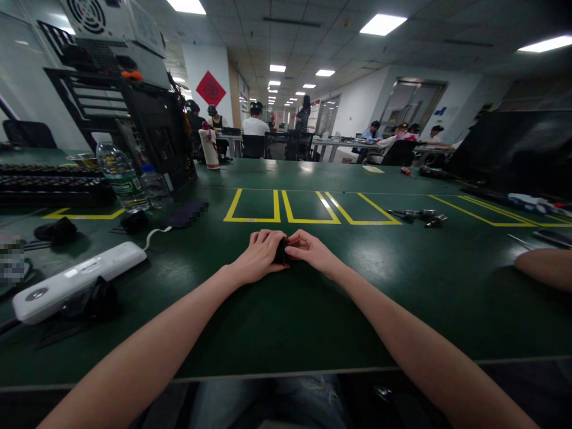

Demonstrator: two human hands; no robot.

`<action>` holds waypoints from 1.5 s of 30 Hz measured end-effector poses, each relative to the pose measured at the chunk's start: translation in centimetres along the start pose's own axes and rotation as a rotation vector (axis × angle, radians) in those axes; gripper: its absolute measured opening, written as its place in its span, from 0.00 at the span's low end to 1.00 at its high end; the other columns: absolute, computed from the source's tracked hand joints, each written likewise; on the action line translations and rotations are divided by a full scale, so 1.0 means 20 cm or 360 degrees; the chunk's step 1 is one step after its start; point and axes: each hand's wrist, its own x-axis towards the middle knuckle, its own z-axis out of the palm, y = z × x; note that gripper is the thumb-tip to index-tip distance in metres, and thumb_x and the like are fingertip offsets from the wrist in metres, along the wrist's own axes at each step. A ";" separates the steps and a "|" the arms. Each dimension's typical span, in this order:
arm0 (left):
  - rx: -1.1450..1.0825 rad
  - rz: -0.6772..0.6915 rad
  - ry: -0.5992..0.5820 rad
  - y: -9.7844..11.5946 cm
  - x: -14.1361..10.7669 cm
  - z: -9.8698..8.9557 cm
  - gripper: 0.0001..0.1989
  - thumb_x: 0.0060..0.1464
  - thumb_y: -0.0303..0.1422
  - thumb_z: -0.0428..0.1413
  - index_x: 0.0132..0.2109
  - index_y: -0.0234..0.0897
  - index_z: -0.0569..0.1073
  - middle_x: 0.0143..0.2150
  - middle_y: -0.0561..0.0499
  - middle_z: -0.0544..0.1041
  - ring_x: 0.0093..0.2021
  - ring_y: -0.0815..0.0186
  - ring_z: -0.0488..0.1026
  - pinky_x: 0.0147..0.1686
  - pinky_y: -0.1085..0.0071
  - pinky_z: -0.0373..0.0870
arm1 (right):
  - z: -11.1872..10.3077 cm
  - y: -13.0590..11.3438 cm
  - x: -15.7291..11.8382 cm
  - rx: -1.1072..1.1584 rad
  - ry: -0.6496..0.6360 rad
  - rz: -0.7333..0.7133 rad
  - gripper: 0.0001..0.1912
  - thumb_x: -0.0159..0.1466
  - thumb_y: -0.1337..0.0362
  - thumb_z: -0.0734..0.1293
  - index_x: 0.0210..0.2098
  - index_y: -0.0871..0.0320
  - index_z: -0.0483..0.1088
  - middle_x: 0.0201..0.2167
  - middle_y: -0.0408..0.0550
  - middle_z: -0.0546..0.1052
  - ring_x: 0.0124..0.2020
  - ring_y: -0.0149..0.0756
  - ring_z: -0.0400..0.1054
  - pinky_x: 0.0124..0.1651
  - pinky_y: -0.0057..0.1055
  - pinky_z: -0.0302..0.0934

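Between my two hands, low over the green table (295, 322), is a small black object (280, 252) whose kind I cannot make out. My left hand (261, 256) curls round its left side, fingers bent over the top and thumb near the table. From the right, my right hand (310, 251) pinches its edge between thumb and fingers. Much of the object is hidden behind the fingers. Just beyond the hands, yellow tape outlines (310, 221) mark the tabletop.
To the left lie a white power strip (84, 279), a water bottle (120, 173) and a black metal frame (156, 131). Dark metal parts (424, 215) rest at right. Another person's arm (547, 268) reaches in at the right edge. Several people sit farther back.
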 end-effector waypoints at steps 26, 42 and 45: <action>-0.0040 -0.0022 -0.0020 -0.01 0.00 0.00 0.27 0.46 0.41 0.54 0.51 0.38 0.52 0.49 0.44 0.61 0.50 0.55 0.56 0.46 0.57 0.53 | -0.01 0.00 0.01 0.0006 -0.0122 -0.0057 0.14 0.50 0.62 0.67 0.35 0.58 0.62 0.34 0.45 0.69 0.37 0.32 0.65 0.42 0.37 0.61; -0.0026 -0.0010 -0.0019 0.00 0.00 0.00 0.27 0.46 0.41 0.54 0.51 0.38 0.52 0.49 0.44 0.61 0.50 0.55 0.56 0.46 0.58 0.53 | -0.01 -0.01 0.00 0.0000 -0.0086 0.0064 0.16 0.51 0.58 0.66 0.37 0.58 0.63 0.37 0.47 0.68 0.37 0.33 0.65 0.42 0.39 0.61; -0.0029 -0.0016 -0.0007 -0.01 0.00 0.00 0.27 0.46 0.40 0.54 0.51 0.38 0.52 0.49 0.44 0.61 0.49 0.55 0.56 0.45 0.58 0.53 | -0.01 -0.02 0.00 0.0049 -0.0140 -0.0023 0.16 0.50 0.62 0.67 0.36 0.58 0.62 0.35 0.45 0.68 0.37 0.32 0.65 0.43 0.37 0.61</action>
